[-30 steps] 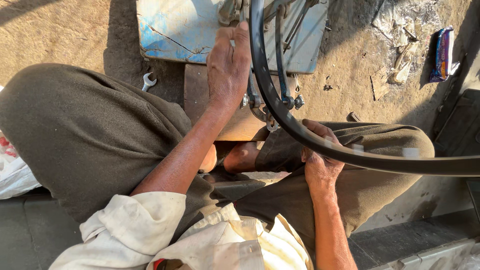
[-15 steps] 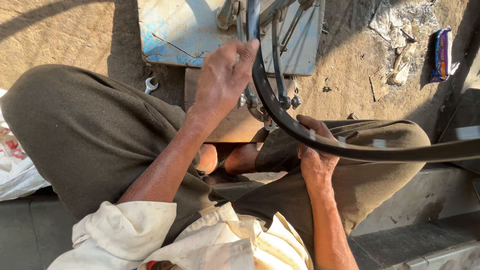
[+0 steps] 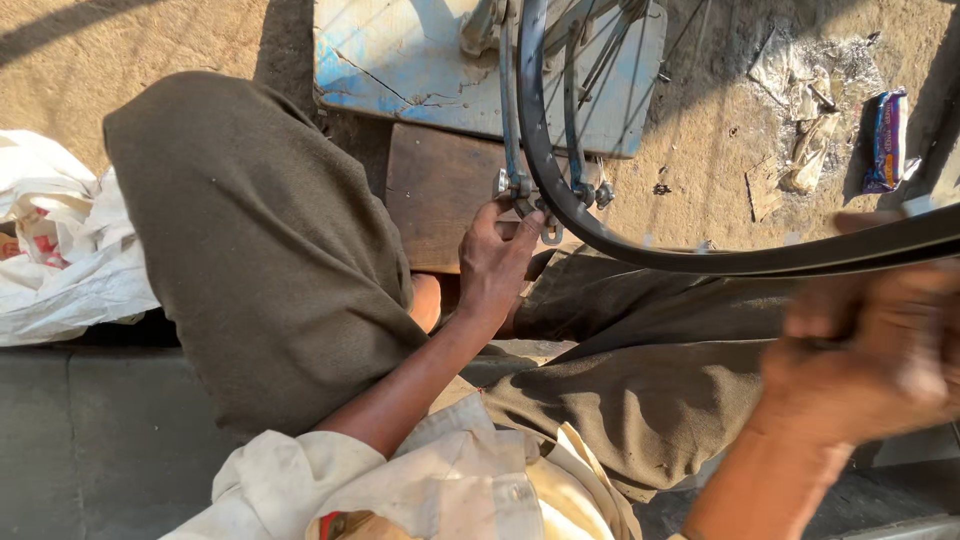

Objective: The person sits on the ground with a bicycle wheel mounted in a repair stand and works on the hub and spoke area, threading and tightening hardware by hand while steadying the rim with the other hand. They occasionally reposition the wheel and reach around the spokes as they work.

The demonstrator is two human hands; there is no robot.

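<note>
Wheel rim [image 3: 600, 235] and spokes [image 3: 590, 60] block centre; bare ground [image 3: 720, 150] right of blue board [image 3: 400, 60] open; knee [image 3: 250, 230] crowds left.

Wheel rim [image 3: 640, 250] stands on board [image 3: 430, 200], between both knees.

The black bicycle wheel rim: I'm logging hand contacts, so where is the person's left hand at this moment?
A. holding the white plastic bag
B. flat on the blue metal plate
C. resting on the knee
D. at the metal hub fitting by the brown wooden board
D: the left hand has its fingertips at the metal hub fitting beside the black bicycle wheel rim, above the brown wooden board.
</note>
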